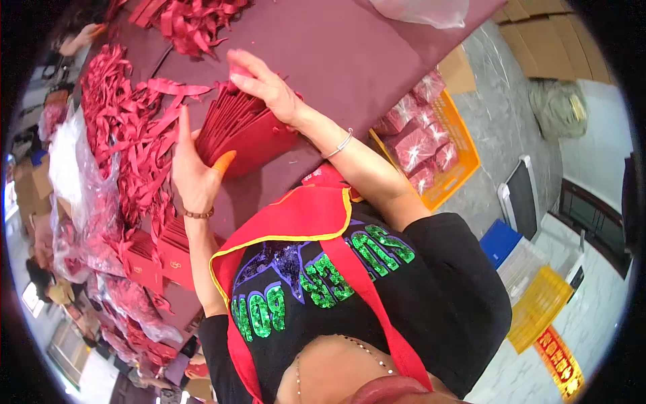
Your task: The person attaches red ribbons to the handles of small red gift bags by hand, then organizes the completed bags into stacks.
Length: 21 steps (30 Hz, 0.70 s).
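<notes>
Found far left of the fingers: clear plastic bag (70,161), crumpled. Noted just left of the left-hand fingers: heap of red ribbons (118,108), tangled on the counter (336,57). Observed at the left hand (195,168): gripping one end of the stack of flat red paper bags (259,145), thumb against the near face, fingers extended upright. Located between both sets of fingers: same stack, leaves slightly fanned. Observed at the right hand (266,87): laid against the far end, fingers straight. Recorded well right of the fingers: orange crate (464,158) containing wrapped red packages (417,145).
</notes>
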Tool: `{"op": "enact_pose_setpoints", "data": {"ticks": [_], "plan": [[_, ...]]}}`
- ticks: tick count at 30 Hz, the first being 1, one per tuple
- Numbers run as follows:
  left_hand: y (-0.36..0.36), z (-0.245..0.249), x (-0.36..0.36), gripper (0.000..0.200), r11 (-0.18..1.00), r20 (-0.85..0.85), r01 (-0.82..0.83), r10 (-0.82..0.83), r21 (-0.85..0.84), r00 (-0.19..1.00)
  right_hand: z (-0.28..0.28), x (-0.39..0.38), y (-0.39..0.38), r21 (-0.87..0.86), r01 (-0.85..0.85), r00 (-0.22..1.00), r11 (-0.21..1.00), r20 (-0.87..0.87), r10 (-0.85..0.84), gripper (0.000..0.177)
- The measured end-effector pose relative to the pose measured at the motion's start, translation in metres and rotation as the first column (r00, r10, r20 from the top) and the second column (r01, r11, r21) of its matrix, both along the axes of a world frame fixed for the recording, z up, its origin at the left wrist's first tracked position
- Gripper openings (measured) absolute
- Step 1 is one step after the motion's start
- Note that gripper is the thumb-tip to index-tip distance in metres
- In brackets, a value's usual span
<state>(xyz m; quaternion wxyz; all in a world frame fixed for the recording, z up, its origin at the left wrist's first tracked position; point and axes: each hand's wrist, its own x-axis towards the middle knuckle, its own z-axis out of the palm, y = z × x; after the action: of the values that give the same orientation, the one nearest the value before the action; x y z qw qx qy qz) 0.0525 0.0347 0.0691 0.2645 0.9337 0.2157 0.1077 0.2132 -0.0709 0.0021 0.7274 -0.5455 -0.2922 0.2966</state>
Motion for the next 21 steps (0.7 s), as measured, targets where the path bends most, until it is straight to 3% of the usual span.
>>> {"op": "enact_pose_setpoints", "data": {"ticks": [1,2,4,7,8,10,11,12,13,14,16,18,20,21], "plan": [[0.004,-0.006,0.003,0.099,0.983,-0.065,0.098,-0.088,0.155,0.994,-0.001,0.0,-0.004,-0.035,-0.071,0.998,0.997,-0.003,0.07,0.059],[0.002,-0.005,0.002,0.102,0.974,-0.14,0.138,-0.113,0.18,0.984,0.0,-0.001,-0.011,-0.06,-0.17,0.985,0.984,-0.031,0.169,0.052],[0.004,-0.003,-0.001,0.104,0.961,-0.146,0.185,-0.157,0.204,0.977,-0.003,-0.005,-0.01,-0.086,-0.108,0.991,0.99,0.068,0.114,0.05],[0.003,-0.001,-0.005,0.106,0.939,-0.169,0.255,-0.219,0.232,0.961,-0.01,-0.014,-0.004,0.015,-0.122,0.989,0.992,0.084,0.121,0.049],[0.002,-0.001,-0.006,0.106,0.934,-0.204,0.267,-0.22,0.237,0.954,-0.025,-0.015,0.002,-0.011,-0.163,0.973,0.987,0.165,0.162,0.051],[0.002,-0.006,-0.009,0.105,0.933,-0.186,0.266,-0.224,0.244,0.957,-0.021,-0.017,0.002,0.047,-0.115,0.967,0.992,0.233,0.101,0.054],[0.002,-0.008,-0.011,0.104,0.944,-0.185,0.25,-0.212,0.215,0.96,-0.016,-0.023,0.005,0.007,-0.141,0.985,0.99,0.102,0.14,0.059],[0.002,-0.009,-0.012,0.104,0.954,-0.184,0.234,-0.2,0.186,0.962,-0.025,-0.018,0.004,-0.164,0.057,0.946,0.985,0.325,-0.001,0.067],[0.002,-0.009,-0.01,0.105,0.955,-0.157,0.239,-0.213,0.176,0.965,-0.008,-0.011,-0.001,-0.29,0.229,0.816,0.929,0.578,-0.021,0.073],[0.0,-0.006,-0.009,0.106,0.956,-0.164,0.232,-0.203,0.179,0.965,0.008,-0.007,-0.004,-0.184,0.333,0.672,0.925,0.734,-0.096,0.071],[-0.002,-0.006,-0.009,0.106,0.956,-0.094,0.231,-0.217,0.183,0.972,0.039,-0.002,-0.012,-0.069,0.093,0.495,0.993,0.869,0.015,0.076],[-0.006,-0.003,-0.005,0.098,0.964,-0.165,0.197,-0.168,0.18,0.972,0.059,-0.001,-0.013,-0.275,-0.062,0.211,0.959,0.936,0.282,0.086],[-0.006,-0.004,-0.011,0.098,0.967,-0.106,0.189,-0.172,0.172,0.979,0.058,0.001,-0.011,-0.489,-0.128,0.152,0.863,0.85,0.504,0.098],[-0.004,-0.004,-0.013,0.098,0.966,-0.064,0.185,-0.176,0.18,0.982,0.06,0.001,-0.01,-0.489,-0.137,0.13,0.861,0.853,0.505,0.101]]}}
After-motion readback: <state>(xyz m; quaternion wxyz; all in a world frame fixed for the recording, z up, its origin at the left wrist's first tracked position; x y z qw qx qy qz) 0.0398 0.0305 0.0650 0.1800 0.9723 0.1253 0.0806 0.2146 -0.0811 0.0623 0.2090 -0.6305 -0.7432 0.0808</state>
